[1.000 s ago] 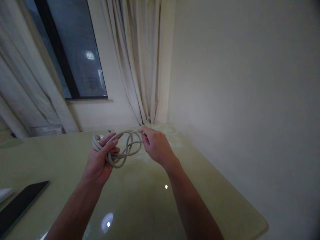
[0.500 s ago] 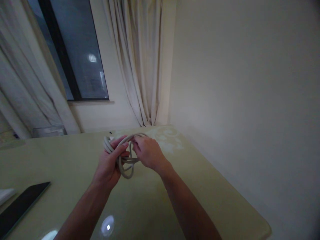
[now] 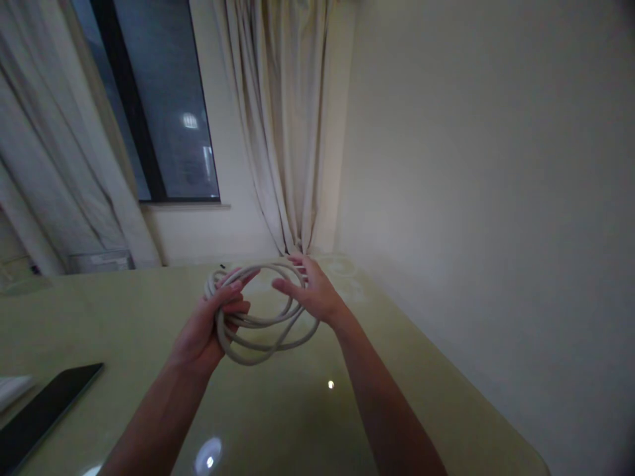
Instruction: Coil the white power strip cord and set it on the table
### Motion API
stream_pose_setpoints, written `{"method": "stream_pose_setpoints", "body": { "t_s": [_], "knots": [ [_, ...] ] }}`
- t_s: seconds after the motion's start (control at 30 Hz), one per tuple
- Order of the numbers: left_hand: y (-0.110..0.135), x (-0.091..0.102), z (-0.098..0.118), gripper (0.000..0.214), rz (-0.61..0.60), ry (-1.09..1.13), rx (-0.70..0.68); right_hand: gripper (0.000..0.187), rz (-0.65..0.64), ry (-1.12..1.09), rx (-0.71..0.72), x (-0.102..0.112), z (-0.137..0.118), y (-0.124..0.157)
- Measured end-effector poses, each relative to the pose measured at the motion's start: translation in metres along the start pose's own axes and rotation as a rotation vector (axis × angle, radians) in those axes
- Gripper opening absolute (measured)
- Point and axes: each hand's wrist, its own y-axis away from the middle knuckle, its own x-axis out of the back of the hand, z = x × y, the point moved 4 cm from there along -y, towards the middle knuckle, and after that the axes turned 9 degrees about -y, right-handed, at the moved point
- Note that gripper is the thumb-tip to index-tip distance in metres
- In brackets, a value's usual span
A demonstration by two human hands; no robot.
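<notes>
A coiled, pale grey cable (image 3: 258, 324) is held up above the table in several loose loops. My left hand (image 3: 204, 325) is closed round the left side of the coil, thumb on top. On the other side, my right hand (image 3: 319, 292) has its thumb apart and its fingers stretched out against the right part of the loops. The loops lie spread wide between both hands. Some of the right fingertips are hidden behind the cable.
Below is a glossy greenish table (image 3: 278, 423). A flat dark object (image 3: 49, 410) lies at its left, beside a white item (image 3: 14, 389). A wall (image 3: 471, 198) borders the right side. Curtains (image 3: 292, 132) and a window (image 3: 169, 99) stand behind.
My right hand has moved right and slightly up, and its fingers have opened out. The coil has widened from a tight bunch into larger loops. The left hand has kept its hold.
</notes>
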Motion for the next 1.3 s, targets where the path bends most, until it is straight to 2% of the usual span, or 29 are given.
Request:
{"method": "stream_pose_setpoints", "body": {
  "t_s": [0.1, 0.17, 0.2, 0.23, 0.3, 0.33, 0.4, 0.43, 0.5, 0.57, 0.6, 0.67, 0.77, 0.93, 1.03, 1.1, 1.2, 1.3],
  "knots": [
    [-0.003, 0.003, 0.003, 0.025, -0.045, 0.102, -0.024, 0.091, -0.325, -0.406, -0.279, -0.003, 0.022, 0.001],
    [-0.009, 0.009, 0.006, 0.024, -0.026, 0.142, -0.069, 0.101, -0.540, -0.517, -0.374, -0.005, 0.024, 0.007],
    [-0.012, 0.012, 0.007, 0.023, -0.002, 0.154, -0.090, 0.101, -0.635, -0.497, -0.380, -0.007, 0.021, 0.011],
    [-0.015, 0.016, 0.007, 0.023, 0.027, 0.163, -0.112, 0.098, -0.713, -0.415, -0.372, -0.010, 0.017, 0.016],
    [-0.019, 0.021, 0.009, 0.022, 0.080, 0.169, -0.162, 0.093, -0.756, -0.072, -0.330, -0.017, 0.008, 0.023],
    [-0.021, 0.022, 0.009, 0.022, 0.096, 0.163, -0.187, 0.091, -0.737, 0.159, -0.304, -0.023, 0.005, 0.027],
    [-0.022, 0.024, 0.010, 0.023, 0.124, 0.144, -0.253, 0.081, -0.603, 0.592, -0.185, -0.037, -0.002, 0.031],
    [-0.022, 0.024, 0.010, 0.023, 0.142, 0.132, -0.286, 0.071, -0.613, 0.694, -0.103, -0.050, -0.005, 0.034],
    [-0.021, 0.026, 0.011, 0.023, 0.186, 0.092, -0.330, 0.033, -0.732, 0.672, -0.020, -0.075, -0.003, 0.040],
    [-0.021, 0.029, 0.014, 0.021, 0.237, 0.024, -0.350, 0.008, -0.748, 0.575, 0.020, -0.088, -0.002, 0.039],
    [-0.022, 0.031, 0.016, 0.017, 0.257, -0.007, -0.352, 0.003, -0.715, 0.499, 0.040, -0.089, -0.003, 0.037],
    [-0.023, 0.037, 0.021, 0.007, 0.284, -0.038, -0.354, 0.012, -0.585, 0.275, 0.070, -0.081, -0.011, 0.031],
    [-0.026, 0.044, 0.024, 0.031, 0.298, -0.060, -0.321, 0.030, -0.303, -0.057, 0.064, -0.054, -0.025, 0.022],
    [-0.033, 0.053, 0.024, 0.032, 0.228, -0.177, -0.230, 0.043, 0.193, -0.052, 0.182, 0.004, -0.035, 0.015],
    [-0.035, 0.063, 0.031, 0.029, 0.230, -0.221, -0.195, 0.050, 0.439, -0.252, 0.178, 0.035, -0.028, 0.010],
    [-0.035, 0.071, 0.039, 0.031, 0.211, -0.124, -0.156, 0.052, 0.565, -0.427, 0.177, 0.050, -0.023, 0.008],
    [-0.035, 0.081, 0.049, 0.039, 0.184, 0.154, -0.070, 0.054, 0.743, -0.640, 0.178, 0.066, -0.021, 0.007],
    [-0.038, 0.096, 0.050, 0.040, 0.291, 0.310, -0.005, 0.050, 0.846, -0.800, 0.140, 0.080, -0.020, 0.009]
  ]
}}
